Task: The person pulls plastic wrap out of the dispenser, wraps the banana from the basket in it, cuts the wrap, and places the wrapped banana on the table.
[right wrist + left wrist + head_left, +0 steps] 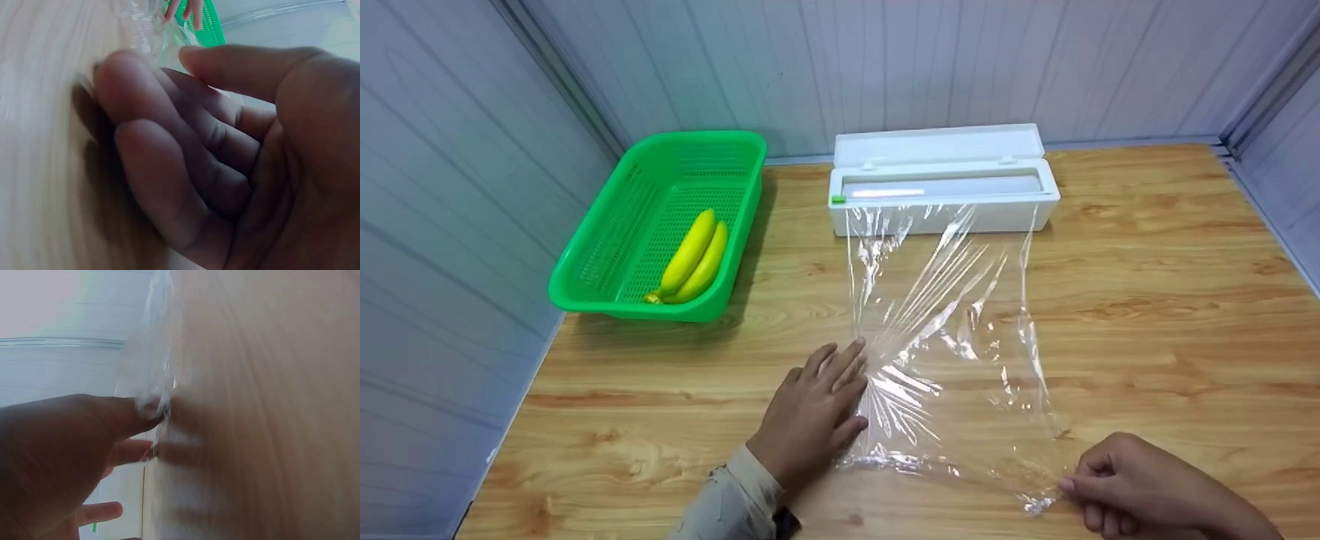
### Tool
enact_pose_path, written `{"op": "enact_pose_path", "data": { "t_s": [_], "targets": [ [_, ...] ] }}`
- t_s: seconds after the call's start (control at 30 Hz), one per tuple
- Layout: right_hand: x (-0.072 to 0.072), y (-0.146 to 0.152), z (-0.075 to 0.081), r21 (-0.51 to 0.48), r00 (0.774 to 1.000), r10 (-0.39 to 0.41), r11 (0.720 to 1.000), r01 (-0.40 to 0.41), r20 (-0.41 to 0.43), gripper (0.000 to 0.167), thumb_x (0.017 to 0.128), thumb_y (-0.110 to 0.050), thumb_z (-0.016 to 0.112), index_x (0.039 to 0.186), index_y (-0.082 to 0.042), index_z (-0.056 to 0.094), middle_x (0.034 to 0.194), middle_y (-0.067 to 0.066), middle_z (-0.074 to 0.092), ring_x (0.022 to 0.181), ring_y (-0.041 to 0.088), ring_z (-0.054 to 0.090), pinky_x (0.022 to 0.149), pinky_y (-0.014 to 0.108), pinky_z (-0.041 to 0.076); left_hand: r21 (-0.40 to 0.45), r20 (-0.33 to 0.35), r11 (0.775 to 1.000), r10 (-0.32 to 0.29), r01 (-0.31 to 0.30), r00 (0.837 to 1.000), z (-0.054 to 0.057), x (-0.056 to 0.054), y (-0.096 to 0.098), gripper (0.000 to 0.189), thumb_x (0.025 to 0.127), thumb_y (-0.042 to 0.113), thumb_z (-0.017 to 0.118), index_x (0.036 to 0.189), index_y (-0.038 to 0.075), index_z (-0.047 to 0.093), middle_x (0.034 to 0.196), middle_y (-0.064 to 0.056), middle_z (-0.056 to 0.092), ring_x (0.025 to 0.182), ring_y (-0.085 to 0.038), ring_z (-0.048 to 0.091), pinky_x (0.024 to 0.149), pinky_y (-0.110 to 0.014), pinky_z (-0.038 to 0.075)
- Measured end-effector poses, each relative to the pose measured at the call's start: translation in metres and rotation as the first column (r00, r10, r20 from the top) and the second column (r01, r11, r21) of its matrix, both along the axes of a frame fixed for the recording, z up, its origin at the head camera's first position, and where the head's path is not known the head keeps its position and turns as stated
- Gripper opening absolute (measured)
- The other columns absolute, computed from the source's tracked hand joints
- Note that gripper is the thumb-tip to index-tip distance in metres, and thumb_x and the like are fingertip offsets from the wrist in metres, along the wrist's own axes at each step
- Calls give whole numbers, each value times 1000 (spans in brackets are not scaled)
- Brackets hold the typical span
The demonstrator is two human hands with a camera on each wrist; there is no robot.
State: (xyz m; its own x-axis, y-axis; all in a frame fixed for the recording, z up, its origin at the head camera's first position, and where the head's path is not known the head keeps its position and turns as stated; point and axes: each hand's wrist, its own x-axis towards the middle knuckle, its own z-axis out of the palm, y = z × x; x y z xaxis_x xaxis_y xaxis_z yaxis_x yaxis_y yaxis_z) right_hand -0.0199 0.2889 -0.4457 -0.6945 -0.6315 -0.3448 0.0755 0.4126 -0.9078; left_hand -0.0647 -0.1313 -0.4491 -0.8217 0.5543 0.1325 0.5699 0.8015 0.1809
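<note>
We see a sheet of plastic wrap (pixel 952 322) drawn out over the front of a long white box (pixel 945 201) and spread toward us, over the table (pixel 1170 322). Creases fan out across it from its left edge, where the left hand (pixel 810 412) touches it with fingers extended and loosely spread, the thumb apart from them. At the near right corner, the right hand (pixel 1132 484) pinches the bunched wrap between thumb and forefinger, the other fingers curled under. We see a pale sleeve (pixel 735 495) on the left arm.

The box stands at the far side of the table with its lid (pixel 937 146) raised at the back, and a small green tab (pixel 838 199) sits at the left end of its front rim. To the left of the box, well apart from the wrap, we see a green basket (pixel 607 306) with two yellow bananas (pixel 686 259) lying inside, toward its near right corner. Pale panelled walls (pixel 930 67) enclose the table.
</note>
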Motion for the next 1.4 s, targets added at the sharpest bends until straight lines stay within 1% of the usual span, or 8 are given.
{"op": "enact_pose_path", "data": {
  "t_s": [0.13,0.23,0.33,0.43,0.6,0.77,1.07,1.4],
  "targets": [
    [-7,-3,1,33,998,0,999,2,-67,34,101,-22,61,72,-6,65,62,1,67,49,9,62,42,35,54,4,17,1000,0,0,1000,0,0,-4,54,94,47,63,141,20,58,162,1,31,143,-31,34,100,-53,43],
    [-18,-8,7,92,983,-16,995,33,-182,32,101,-25,61,74,-8,62,62,-3,65,50,9,62,43,32,53,4,14,1000,-10,10,1000,-1,0,-5,52,94,50,63,139,24,58,158,0,38,138,-29,40,97,-50,44],
    [-34,-15,16,187,931,-52,974,127,-360,25,100,-27,64,79,-13,63,66,-7,62,56,7,58,50,28,51,-7,8,1000,-27,27,1000,-1,0,-6,57,93,53,62,143,28,54,157,-2,40,136,-29,43,96,-50,44],
    [-56,-22,24,282,858,-75,927,247,-508,16,97,-27,67,86,-17,67,73,-9,61,64,8,56,57,26,50,-14,18,999,-33,33,999,-1,-1,-7,64,92,56,63,148,28,49,158,-1,39,136,-29,42,98,-50,43],
    [-98,-26,31,332,783,-99,868,370,-614,23,97,-27,67,106,-5,67,93,4,66,84,21,62,75,41,55,15,22,999,-32,32,999,-2,-2,-7,63,91,57,63,145,25,53,158,3,38,136,-28,43,99,-50,43],
    [-130,-24,31,297,733,-173,835,463,-658,44,99,-32,63,123,4,57,115,23,61,102,40,61,86,60,49,47,23,998,-31,30,999,-3,-2,-5,54,97,52,57,144,25,56,156,9,41,135,-27,45,100,-52,44],
    [-166,-25,28,215,695,-280,818,534,-662,63,100,-39,60,139,8,45,128,32,48,115,49,52,94,64,42,62,40,997,-49,47,998,-1,1,-7,49,100,46,55,144,27,55,152,11,46,135,-29,46,102,-54,43],
    [-197,-23,23,87,639,-440,778,622,-632,87,94,-43,67,160,-11,19,146,36,33,131,54,39,101,69,35,83,10,994,-75,74,997,-3,1,-6,44,100,43,57,139,24,61,151,9,48,135,-30,46,102,-50,43]
  ]
}}
